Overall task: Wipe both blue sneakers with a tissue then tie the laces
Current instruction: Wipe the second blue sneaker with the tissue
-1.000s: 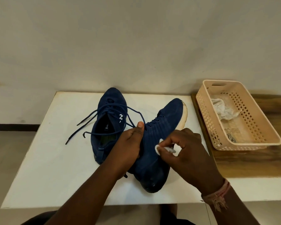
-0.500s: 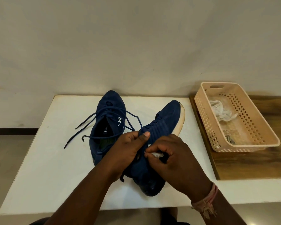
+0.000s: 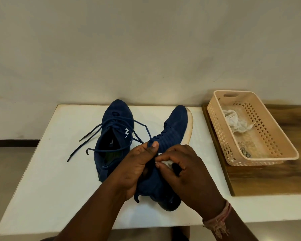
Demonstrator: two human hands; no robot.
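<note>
The left hand (image 3: 137,168) grips the right blue sneaker (image 3: 165,153), tipped on its side on the white table (image 3: 42,180); the right hand (image 3: 186,173) pinches a white tissue (image 3: 166,162) against it; the other sneaker (image 3: 114,136) sits just beside it, laces (image 3: 94,136) loose; a basket (image 3: 268,159) stands to the right.

Two blue sneakers (image 3: 174,129) on the counter (image 3: 47,167), one tissue (image 3: 165,162) pinched in the fingers (image 3: 165,153), one basket (image 3: 274,153) beyond them, one crumpled wad (image 3: 236,124) inside.
</note>
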